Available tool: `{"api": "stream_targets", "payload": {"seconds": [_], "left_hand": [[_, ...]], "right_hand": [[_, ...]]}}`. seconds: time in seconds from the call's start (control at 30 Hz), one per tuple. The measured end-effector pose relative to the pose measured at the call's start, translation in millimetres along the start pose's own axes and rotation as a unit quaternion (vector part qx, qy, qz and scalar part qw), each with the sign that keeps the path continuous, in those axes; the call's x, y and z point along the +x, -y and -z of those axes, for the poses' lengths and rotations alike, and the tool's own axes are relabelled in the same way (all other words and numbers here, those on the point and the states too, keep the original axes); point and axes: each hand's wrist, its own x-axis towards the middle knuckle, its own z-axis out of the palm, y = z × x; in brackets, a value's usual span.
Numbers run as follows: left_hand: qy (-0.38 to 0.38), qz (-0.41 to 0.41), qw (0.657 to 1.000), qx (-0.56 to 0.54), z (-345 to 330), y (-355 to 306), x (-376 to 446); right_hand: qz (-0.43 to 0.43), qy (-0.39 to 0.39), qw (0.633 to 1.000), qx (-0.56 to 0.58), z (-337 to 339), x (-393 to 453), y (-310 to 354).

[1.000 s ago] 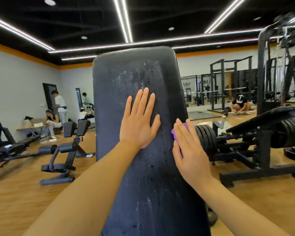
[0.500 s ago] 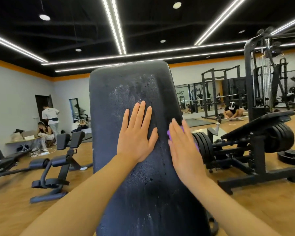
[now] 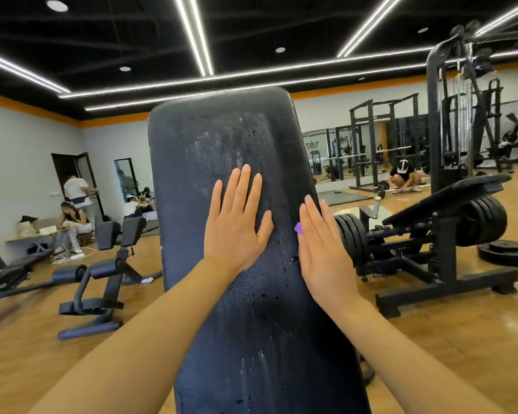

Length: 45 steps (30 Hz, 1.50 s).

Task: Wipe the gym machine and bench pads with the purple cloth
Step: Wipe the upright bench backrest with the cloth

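Note:
A tall black bench pad [image 3: 198, 150] stands tilted in front of me, with wet streaks and droplets on its surface. My left hand [image 3: 237, 225] lies flat on the pad's middle, fingers straight and pointing up. My right hand [image 3: 323, 249] presses with straight fingers against the pad's right edge. Under its palm is the purple cloth [image 3: 299, 228]; only a small corner of it shows beside the fingers.
A plate-loaded machine [image 3: 437, 234] with black weight discs stands close on the right. A low bench frame [image 3: 102, 264] sits on the wooden floor at the left. Several people are at the far left wall, and one crouches by the racks [image 3: 383, 144].
My right hand has slid a little down and outward along the pad's right edge, covering more of the cloth. My left hand stays flat on the pad. The camera has shifted.

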Motion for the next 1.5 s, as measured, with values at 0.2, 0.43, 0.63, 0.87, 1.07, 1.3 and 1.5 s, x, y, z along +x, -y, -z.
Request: {"api": "stream_targets", "payload": {"seconds": [0.2,0.43,0.63,0.87,1.07,1.3,1.5], "left_hand": [[0.023,-0.002,1.0,0.021,0,-3,-11],[0.034,0.004,0.999,0.037,2,-6,-11],[0.041,0.001,0.998,0.041,5,-7,-9],[0.044,0.006,0.998,0.04,5,-7,-11],[0.041,0.011,0.999,0.033,6,-10,-12],[0.041,0.01,0.998,0.036,6,-10,-11],[0.057,0.018,0.998,0.035,7,-9,-12]], "right_hand": [[0.019,0.021,0.999,0.025,15,-159,-4],[0.01,0.024,0.997,0.069,15,-142,-3],[-0.018,-0.013,0.997,0.07,1,-19,2],[0.014,0.015,0.997,0.068,14,-154,7],[0.05,0.006,0.995,0.086,16,-139,-8],[0.041,0.021,0.996,0.08,20,-154,-9],[0.067,0.061,0.996,0.026,30,-218,-3]]}}
